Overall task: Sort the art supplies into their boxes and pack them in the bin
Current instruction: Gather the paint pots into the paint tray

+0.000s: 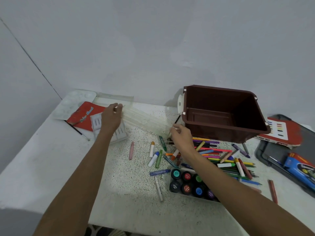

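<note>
A: Progress?

B: Early. The bin (209,132) sits at the back right of the table (127,193) with nothing visible inside it.

A: Hands?

B: Both are on the white ridged tray (144,120), which looks like a box insert. The left hand (111,117) has its fingers curled over the tray's far left end. The right hand (181,136) pinches the near right corner, just beside the bin. The tray slants between them; I can't tell if it's fully off the table.

A: Anything sorted?

B: Not that I can see. The tray's grooves look bare. Crayons (131,150) are scattered mid-table, and a heap of pens and pencils (221,155) lies in front of the bin. The paint pots (187,176) stand grouped in their own holder, so maybe that set's ready.

A: Boxes?

B: A red pencil box (80,116) lies far left under the left hand. An oil pastel box (281,132) and a blue box (300,167) lie far right. None are in the bin.

A: So what's left?

B: Nearly everything, I'd say: fill the tray and boxes, then load the bin.
</note>
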The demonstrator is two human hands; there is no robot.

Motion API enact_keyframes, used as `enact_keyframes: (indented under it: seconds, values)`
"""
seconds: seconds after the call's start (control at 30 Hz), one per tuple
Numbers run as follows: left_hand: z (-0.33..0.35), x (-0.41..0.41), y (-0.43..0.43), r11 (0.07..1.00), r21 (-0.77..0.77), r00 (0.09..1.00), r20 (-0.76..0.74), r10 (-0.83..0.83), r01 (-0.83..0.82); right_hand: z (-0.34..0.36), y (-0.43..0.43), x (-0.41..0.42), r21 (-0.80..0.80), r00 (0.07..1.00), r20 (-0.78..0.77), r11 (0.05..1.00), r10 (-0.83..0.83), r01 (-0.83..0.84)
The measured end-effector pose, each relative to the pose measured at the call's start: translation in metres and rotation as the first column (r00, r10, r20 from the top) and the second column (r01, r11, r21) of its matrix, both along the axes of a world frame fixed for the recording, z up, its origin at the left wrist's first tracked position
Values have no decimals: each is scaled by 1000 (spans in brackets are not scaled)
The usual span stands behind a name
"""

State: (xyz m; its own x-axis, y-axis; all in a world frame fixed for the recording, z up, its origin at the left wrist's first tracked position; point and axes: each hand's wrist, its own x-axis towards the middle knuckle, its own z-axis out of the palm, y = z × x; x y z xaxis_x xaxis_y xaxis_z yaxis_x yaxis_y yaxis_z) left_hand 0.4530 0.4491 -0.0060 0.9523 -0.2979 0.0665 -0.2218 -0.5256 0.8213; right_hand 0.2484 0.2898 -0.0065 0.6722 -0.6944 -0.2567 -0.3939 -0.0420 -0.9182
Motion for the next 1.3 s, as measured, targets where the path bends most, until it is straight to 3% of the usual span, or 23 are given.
enact_keyframes:
  seconds: [0.17, 0.27, 0.53, 0.67, 0.8, 1.07, 1.3]
  values:
    - [-1, -21, 19, 996, -93, 982, -188, -27, 10, 4, 3, -20, 89, 997, 59, 995, -59, 54]
    - [1, -42, 28, 994, -106, 974, -224, -38, 15, 4, -2, -38, 137, 995, 64, 988, -82, 73]
    - [-4, -124, 25, 982, -161, 922, -357, -148, 95, -2, -29, -124, 117, 981, 68, 978, -182, 173]
    - [-4, -170, 18, 964, -192, 878, -408, -251, 186, -4, -44, -171, 15, 973, 34, 973, -230, 230]
    - [-6, -208, 9, 941, -152, 864, -375, -337, 301, -7, -55, -210, -25, 963, -42, 964, -265, 265]
    - [-6, -236, 0, 939, -56, 866, -372, -335, 340, -5, -58, -249, -32, 967, -114, 973, -229, 227]
    - [6, -247, 0, 941, -200, 873, -358, -331, 274, 7, -60, -263, -20, 970, 55, 971, -238, 239]
